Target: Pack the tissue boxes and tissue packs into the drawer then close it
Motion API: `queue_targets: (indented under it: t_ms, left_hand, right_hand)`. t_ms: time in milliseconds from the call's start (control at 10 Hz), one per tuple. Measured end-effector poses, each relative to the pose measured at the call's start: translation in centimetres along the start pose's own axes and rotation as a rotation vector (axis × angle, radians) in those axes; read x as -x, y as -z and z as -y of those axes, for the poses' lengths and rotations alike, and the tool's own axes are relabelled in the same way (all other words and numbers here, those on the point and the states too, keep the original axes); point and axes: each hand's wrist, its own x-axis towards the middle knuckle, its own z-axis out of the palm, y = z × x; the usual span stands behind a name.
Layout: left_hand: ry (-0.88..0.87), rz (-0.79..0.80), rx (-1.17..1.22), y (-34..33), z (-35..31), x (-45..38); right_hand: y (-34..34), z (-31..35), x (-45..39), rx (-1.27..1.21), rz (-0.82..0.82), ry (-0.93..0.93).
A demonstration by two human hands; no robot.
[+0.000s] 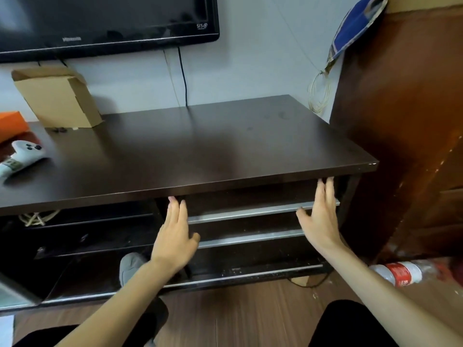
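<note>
The top drawer (250, 196) of a dark brown TV cabinet (200, 151) sits pushed in under the cabinet top, its metal handle strip (240, 213) running along its lower edge. My left hand (174, 234) lies flat against the drawer's left end, fingers straight and pointing up. My right hand (319, 216) rests flat on the drawer's right end, thumb spread to the left. Neither hand holds anything. No tissue boxes or tissue packs are visible.
On the cabinet top at the left lie a white game controller (22, 156), an orange box (11, 125) and an open cardboard box (57, 96). A television (105, 21) hangs above. A plastic bottle (398, 272) lies on the floor beside a brown wardrobe (406, 121).
</note>
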Motion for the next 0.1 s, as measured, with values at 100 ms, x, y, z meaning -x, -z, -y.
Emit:
queue_targets:
  t_ms: [100]
  left_hand:
    - [-0.016, 0.126, -0.073, 2.75, 0.54, 0.62]
  right_hand:
    - [2.4, -1.69, 1.0, -0.092, 0.135, 0.008]
